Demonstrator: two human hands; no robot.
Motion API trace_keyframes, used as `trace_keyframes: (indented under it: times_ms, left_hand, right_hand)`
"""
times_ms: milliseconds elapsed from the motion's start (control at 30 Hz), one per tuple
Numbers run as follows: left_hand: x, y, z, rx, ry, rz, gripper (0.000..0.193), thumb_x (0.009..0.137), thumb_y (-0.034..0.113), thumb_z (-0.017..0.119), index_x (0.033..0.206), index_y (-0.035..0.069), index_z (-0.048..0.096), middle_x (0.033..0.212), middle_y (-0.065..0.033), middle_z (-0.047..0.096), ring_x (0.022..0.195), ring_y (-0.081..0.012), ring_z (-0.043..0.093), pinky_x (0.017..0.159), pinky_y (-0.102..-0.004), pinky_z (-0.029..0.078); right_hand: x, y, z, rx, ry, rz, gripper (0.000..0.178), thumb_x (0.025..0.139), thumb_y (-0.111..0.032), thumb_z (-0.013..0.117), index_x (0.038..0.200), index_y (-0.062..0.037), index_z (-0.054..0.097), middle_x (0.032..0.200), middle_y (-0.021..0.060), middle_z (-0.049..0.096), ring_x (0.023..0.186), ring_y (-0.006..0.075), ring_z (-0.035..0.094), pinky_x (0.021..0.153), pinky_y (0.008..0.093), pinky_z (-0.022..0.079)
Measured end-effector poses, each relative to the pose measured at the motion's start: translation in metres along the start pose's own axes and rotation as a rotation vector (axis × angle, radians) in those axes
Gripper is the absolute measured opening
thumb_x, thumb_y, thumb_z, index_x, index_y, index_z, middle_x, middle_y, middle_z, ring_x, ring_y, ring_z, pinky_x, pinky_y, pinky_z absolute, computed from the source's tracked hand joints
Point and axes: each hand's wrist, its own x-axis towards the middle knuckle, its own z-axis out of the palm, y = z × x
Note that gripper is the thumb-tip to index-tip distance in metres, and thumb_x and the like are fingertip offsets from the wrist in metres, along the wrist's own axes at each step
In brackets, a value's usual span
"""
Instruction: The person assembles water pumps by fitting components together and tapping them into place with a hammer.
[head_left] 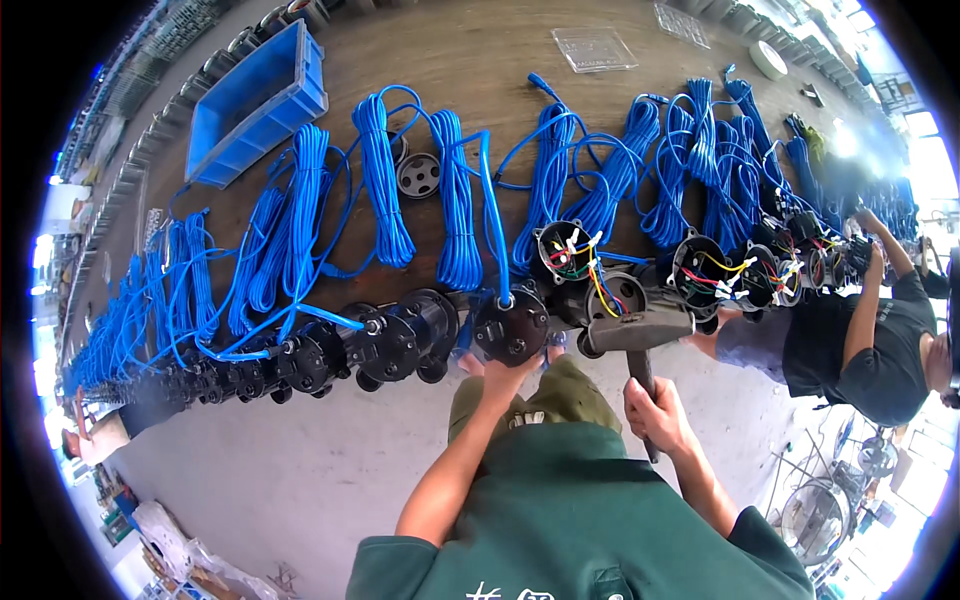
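White lettering (485,593) on green shirt (540,500) (cut off by lower edge); nothing fully readable.

Along the worktop's (470,60) near edge ran housings, one (511,330) just behind the left hand (508,376), lidded ones (388,348) left of it, open ones (700,272) right. The hammer (640,332), in the right hand (658,415), hung before these. Behind the row lay cable bundles (382,190); beyond, a crate (268,138) stood left, a tray (595,50) right. Farther right, through glare, more bundles apparently lay.
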Motion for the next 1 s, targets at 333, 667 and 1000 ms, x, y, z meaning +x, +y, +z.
trace_keyframes:
  times_ms: [333, 667, 1000]
  left_hand:
    - [-0.016, 0.050, 0.009, 0.503, 0.086, 0.145, 0.052, 0.068, 0.037, 0.089, 0.106, 0.005, 0.075, 0.101, -0.0165, 0.077, 0.100, -0.0350, 0.071, 0.086, -0.0439, 0.047]
    - [-0.006, 0.034, 0.007, 0.197, 0.060, -0.045, 0.057, 0.069, 0.035, 0.094, 0.108, -0.001, 0.074, 0.109, -0.0120, 0.075, 0.101, -0.0266, 0.068, 0.093, -0.0415, 0.048]
    - [0.010, 0.029, 0.008, 0.211, 0.189, 0.129, 0.068, 0.072, 0.045, 0.088, 0.121, 0.001, 0.072, 0.126, -0.0109, 0.072, 0.119, -0.0263, 0.062, 0.113, -0.0433, 0.035]
  right_hand:
    - [-0.008, 0.020, -0.002, -0.167, 0.074, -0.015, 0.043, 0.103, -0.038, 0.066, 0.076, -0.0093, 0.049, 0.063, -0.0045, 0.048, 0.048, 0.0048, 0.043, 0.043, 0.0253, 0.033]
    - [-0.020, -0.011, -0.006, 0.007, 0.004, -0.029, 0.043, 0.108, -0.037, 0.056, 0.078, -0.0071, 0.051, 0.060, -0.0028, 0.045, 0.048, 0.0057, 0.041, 0.044, 0.0246, 0.036]
    - [0.010, 0.036, 0.016, -0.216, -0.006, 0.074, 0.047, 0.105, -0.039, 0.060, 0.073, -0.0058, 0.056, 0.061, -0.0020, 0.053, 0.054, 0.0081, 0.048, 0.048, 0.0296, 0.038]
